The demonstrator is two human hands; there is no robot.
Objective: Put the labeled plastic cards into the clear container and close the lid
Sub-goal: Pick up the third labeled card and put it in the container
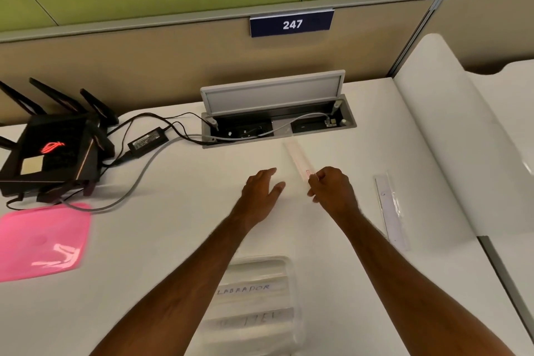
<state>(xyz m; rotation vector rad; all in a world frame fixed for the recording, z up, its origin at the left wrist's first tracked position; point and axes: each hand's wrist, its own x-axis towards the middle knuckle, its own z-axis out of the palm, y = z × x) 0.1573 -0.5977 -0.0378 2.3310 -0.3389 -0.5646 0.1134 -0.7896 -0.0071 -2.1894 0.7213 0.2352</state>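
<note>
My right hand pinches one end of a long translucent plastic card strip, lifting it off the white tabletop, presumably to carry it back. My left hand hovers, fingers spread and holding nothing. Both arms reach forward. Clear plastic container sits near me between my forearms, labelled cards inside; another strip lies right.
</note>
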